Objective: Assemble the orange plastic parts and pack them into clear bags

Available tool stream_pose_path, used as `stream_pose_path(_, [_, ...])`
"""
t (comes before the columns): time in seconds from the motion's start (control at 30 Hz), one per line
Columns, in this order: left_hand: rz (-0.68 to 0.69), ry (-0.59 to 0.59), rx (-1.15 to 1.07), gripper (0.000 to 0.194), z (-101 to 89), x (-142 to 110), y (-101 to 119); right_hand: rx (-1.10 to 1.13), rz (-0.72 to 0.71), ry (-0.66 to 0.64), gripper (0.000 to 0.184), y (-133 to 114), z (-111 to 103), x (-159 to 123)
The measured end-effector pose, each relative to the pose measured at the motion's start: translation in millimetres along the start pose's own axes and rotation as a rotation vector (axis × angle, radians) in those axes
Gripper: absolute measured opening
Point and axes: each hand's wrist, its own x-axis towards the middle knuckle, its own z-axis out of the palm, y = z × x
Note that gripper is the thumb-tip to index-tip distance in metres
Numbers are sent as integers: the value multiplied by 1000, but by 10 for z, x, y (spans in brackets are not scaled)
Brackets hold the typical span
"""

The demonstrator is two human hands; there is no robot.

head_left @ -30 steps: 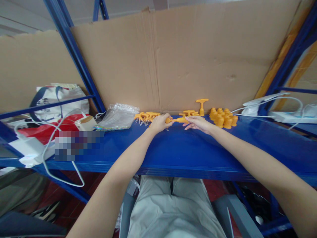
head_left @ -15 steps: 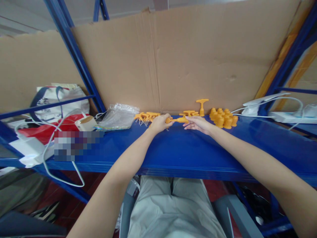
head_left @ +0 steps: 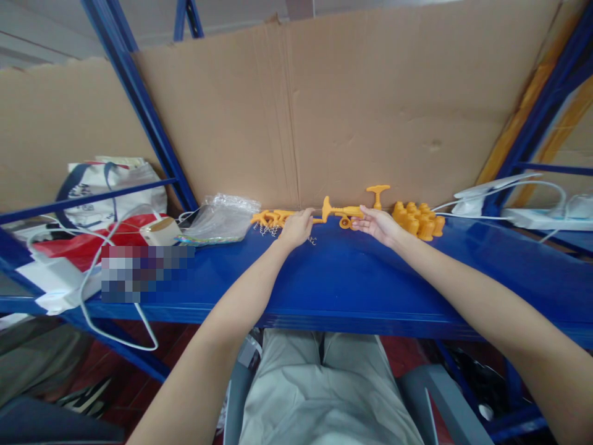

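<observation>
My left hand [head_left: 296,230] is curled over a yellow T-handled corkscrew [head_left: 319,220]; only a short yellow part shows past its fingertips. Wavy metal spirals [head_left: 313,240] show just below that hand. Several yellow T-handled corkscrews [head_left: 269,217] lie in a heap to its left, with their metal spirals toward me. My right hand [head_left: 378,226] pinches the right side of a yellow corkscrew [head_left: 326,209] whose crossbar points left. A round yellow ring-shaped end [head_left: 344,222] shows beside its fingers; which piece it belongs to I cannot tell.
Several yellow bell-shaped caps [head_left: 417,221] stand grouped at the right. An upright yellow T-handle [head_left: 378,195] stands at the back, before the cardboard wall [head_left: 370,111]. Clear plastic bags [head_left: 225,219] lie at the left, near white cables and a power adapter [head_left: 160,231] on the blue shelf [head_left: 343,278].
My hands have moved apart. A yellow crossbar now shows upright between them, and a ring-shaped end has come into view by my right fingers. My left hand has shifted slightly left.
</observation>
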Motion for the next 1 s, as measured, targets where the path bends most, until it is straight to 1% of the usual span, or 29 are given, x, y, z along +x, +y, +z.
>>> stream_pose_path(0.07, [-6, -70, 64, 36, 26, 4, -48, 54, -53, 83, 9, 13, -54, 38])
stream_pose_path(0.13, [-18, -164, 100, 37, 52, 0, -88, 67, -106, 174, 17, 42, -111, 84])
stream_pose_path(0.2, [-28, -244, 108, 39, 66, -7, -110, 35, -166, 272, 24, 85, -170, 141])
stream_pose_path(0.27, [-37, -285, 111, 42, 67, -10, -114, -35, -223, 346, 26, 135, -227, 206])
stream_pose_path(0.33, [-39, -294, 123, 42, 62, -10, -107, -130, -277, 380, 30, 176, -277, 268])
stream_pose_path(0.4, [-36, -297, 141, 42, 59, -7, -98, -230, -342, 387, 37, 196, -312, 309])
stream_pose_path(0.5, [-38, -319, 167, 39, 63, -1, -89, -408, -445, 396, 42, 172, -321, 307])
stream_pose_path(0.6, [-40, -318, 163, 33, 64, 6, -80, -634, -541, 369, 37, 105, -261, 249])
stream_pose_path(0.7, [-34, -310, 159, 28, 42, 6, -57, -841, -580, 320, 35, 33, -142, 219])
stream_pose_path(0.77, [-32, -308, 177, 26, 19, 1, -35, -945, -565, 308, 35, -7, -46, 244])
stream_pose_path(0.9, [-32, -305, 214, 23, -7, -10, -2, -1106, -502, 330, 35, -66, 145, 356])
stream_pose_path(1.0, [-63, -307, 137, 22, 16, -5, -17, -1212, -445, 327, 34, -69, 269, 414])
